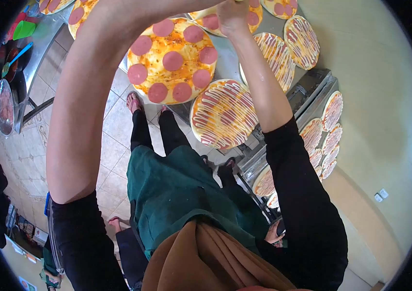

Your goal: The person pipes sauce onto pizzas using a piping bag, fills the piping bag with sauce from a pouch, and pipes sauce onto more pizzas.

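Note:
My right hand [232, 18] is at the top edge, above a pizza topped with round sausage slices [210, 22]. Its fingers look curled closed, partly cut off by the edge; what they hold cannot be made out. My left forearm [118, 24] arches across the top, and the left hand lies beyond the frame. Below that forearm is a large pizza [186, 80] with pink sausage slices and orange sauce. Near my right forearm lie pizzas striped with white sauce: one in front [225, 115], one behind the forearm [278, 56], and one farther right [303, 42].
Several smaller pizzas [311, 133] lie on a lower surface at right, beside the wall [375, 97]. On the left, a metal table [41, 41] bears a green container [24, 30], a blue-handled utensil [20, 53] and a clear bowl [4, 106]. Other people stand nearby.

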A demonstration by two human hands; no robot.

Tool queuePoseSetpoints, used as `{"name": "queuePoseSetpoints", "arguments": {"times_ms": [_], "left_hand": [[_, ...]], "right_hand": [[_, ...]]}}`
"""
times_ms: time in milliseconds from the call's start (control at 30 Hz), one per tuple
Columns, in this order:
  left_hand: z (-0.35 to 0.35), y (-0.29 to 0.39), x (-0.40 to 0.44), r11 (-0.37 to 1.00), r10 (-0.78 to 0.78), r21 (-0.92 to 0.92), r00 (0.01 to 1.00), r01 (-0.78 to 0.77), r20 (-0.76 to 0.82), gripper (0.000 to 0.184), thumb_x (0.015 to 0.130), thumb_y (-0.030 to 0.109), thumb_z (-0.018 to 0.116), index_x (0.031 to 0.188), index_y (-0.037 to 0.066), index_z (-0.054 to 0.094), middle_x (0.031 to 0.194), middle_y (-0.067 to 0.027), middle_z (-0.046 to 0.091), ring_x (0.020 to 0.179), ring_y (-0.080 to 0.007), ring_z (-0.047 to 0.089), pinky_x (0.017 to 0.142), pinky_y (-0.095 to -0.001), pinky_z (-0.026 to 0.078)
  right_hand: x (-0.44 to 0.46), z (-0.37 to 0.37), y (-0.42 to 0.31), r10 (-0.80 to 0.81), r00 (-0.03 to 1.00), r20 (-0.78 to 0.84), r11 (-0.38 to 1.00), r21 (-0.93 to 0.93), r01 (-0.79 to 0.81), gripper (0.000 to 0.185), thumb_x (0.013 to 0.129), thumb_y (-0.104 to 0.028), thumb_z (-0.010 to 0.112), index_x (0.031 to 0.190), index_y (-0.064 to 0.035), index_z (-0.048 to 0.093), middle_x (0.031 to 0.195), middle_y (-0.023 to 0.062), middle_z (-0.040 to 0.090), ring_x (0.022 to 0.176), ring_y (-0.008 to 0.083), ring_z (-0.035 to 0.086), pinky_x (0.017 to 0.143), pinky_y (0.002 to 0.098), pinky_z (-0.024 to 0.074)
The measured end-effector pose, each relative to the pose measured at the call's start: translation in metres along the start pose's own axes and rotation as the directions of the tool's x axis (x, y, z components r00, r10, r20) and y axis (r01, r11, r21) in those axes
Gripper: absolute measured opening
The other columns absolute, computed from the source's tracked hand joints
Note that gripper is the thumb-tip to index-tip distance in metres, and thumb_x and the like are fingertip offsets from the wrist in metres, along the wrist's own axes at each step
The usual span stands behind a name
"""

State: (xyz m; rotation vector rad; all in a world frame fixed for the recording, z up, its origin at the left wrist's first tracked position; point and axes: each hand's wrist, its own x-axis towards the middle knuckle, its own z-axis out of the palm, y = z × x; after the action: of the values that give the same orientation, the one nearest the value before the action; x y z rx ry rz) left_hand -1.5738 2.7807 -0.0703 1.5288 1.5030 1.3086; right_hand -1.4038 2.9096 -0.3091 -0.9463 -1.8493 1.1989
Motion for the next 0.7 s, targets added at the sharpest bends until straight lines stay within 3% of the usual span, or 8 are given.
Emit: {"name": "queuePoseSetpoints", "arguments": {"times_ms": [133,233,333,367,467,533,633,700], "left_hand": [[-0.001,-0.023,-0.001,0.935,-0.057,-0.336,0.985,0.11,0.163,0.024,0.096,0.018,0.048,0.09,-0.001,0.061,0.059,0.0039,0.046,0.051,-0.0033,0.043,0.041,-0.0237,0.031],[-0.017,-0.027,0.007,0.886,-0.033,-0.407,0.906,0.222,0.423,0.023,0.096,0.016,0.046,0.094,-0.001,0.062,0.061,0.0035,0.047,0.05,-0.0035,0.042,0.04,-0.0238,0.031],[-0.009,-0.044,0.011,0.909,0.121,-0.418,0.951,0.008,0.283,0.024,0.096,0.014,0.045,0.099,-0.002,0.062,0.064,0.002,0.049,0.045,-0.0043,0.04,0.037,-0.0237,0.029],[0.004,-0.066,0.018,0.87,0.292,-0.438,0.952,-0.225,0.092,0.024,0.096,0.014,0.045,0.098,-0.002,0.063,0.064,0.0019,0.049,0.044,-0.0045,0.04,0.037,-0.0235,0.029],[-0.016,-0.082,0.021,0.885,0.466,-0.021,0.882,-0.466,0.065,0.023,0.096,0.013,0.045,0.098,-0.003,0.061,0.067,0.0001,0.051,0.05,-0.0054,0.046,0.041,-0.0224,0.036],[-0.024,-0.081,0.016,0.907,0.402,0.075,0.904,-0.415,0.146,0.023,0.096,0.013,0.045,0.099,-0.004,0.06,0.069,-0.0011,0.053,0.053,-0.0061,0.049,0.044,-0.0223,0.039],[-0.011,-0.072,0.01,0.947,0.264,-0.234,0.95,-0.221,0.17,0.023,0.095,0.014,0.044,0.1,-0.004,0.059,0.069,-0.0023,0.053,0.055,-0.0068,0.048,0.048,-0.0234,0.039],[-0.007,-0.064,0.007,0.903,0.179,-0.423,0.964,-0.08,0.199,0.023,0.095,0.014,0.044,0.101,-0.003,0.058,0.069,-0.0031,0.053,0.057,-0.0073,0.048,0.05,-0.024,0.039]], "right_hand": [[-0.015,-0.008,-0.013,-0.002,0.999,0.035,0.989,-0.148,0.007,0.034,0.083,-0.006,0.064,0.114,-0.0004,0.052,0.107,0.0048,0.059,0.095,0.0143,0.058,0.08,0.0295,0.0487],[-0.027,-0.006,-0.047,0.144,0.985,-0.09,0.984,0.12,-0.133,0.033,0.082,-0.006,0.066,0.112,-0.0009,0.054,0.107,0.004,0.059,0.094,0.0134,0.058,0.08,0.0292,0.0487],[-0.029,-0.003,-0.044,0.217,0.957,-0.192,0.945,0.289,-0.156,0.03,0.08,-0.004,0.067,0.108,-0.0011,0.057,0.102,0.0032,0.06,0.09,0.0126,0.058,0.077,0.0287,0.0487],[-0.02,0.001,-0.028,0.196,0.965,-0.174,0.949,0.283,-0.142,0.028,0.08,-0.003,0.067,0.106,-0.001,0.058,0.1,0.0032,0.061,0.087,0.0127,0.058,0.075,0.0287,0.0487],[-0.004,-0.003,0.045,0.044,0.999,0.009,0.996,0.08,-0.045,0.021,0.081,-0.001,0.063,0.102,0.0005,0.06,0.093,0.0029,0.063,0.081,0.0136,0.058,0.071,0.0297,0.0485],[-0.004,-0.007,0.041,-0.014,0.997,0.074,0.993,-0.116,0.023,0.022,0.081,-0.001,0.063,0.103,0.001,0.059,0.095,0.0033,0.062,0.083,0.0139,0.058,0.072,0.0298,0.0485],[0.0,-0.011,0.021,-0.078,0.977,0.197,0.906,-0.395,0.151,0.023,0.082,0.0,0.062,0.105,0.0018,0.059,0.098,0.0037,0.062,0.086,0.0144,0.058,0.073,0.03,0.0484],[-0.007,-0.011,-0.014,0.091,0.993,0.069,0.983,-0.167,-0.079,0.025,0.082,-0.001,0.061,0.107,0.0016,0.058,0.102,0.0043,0.062,0.09,0.014,0.058,0.075,0.0302,0.0482]]}}
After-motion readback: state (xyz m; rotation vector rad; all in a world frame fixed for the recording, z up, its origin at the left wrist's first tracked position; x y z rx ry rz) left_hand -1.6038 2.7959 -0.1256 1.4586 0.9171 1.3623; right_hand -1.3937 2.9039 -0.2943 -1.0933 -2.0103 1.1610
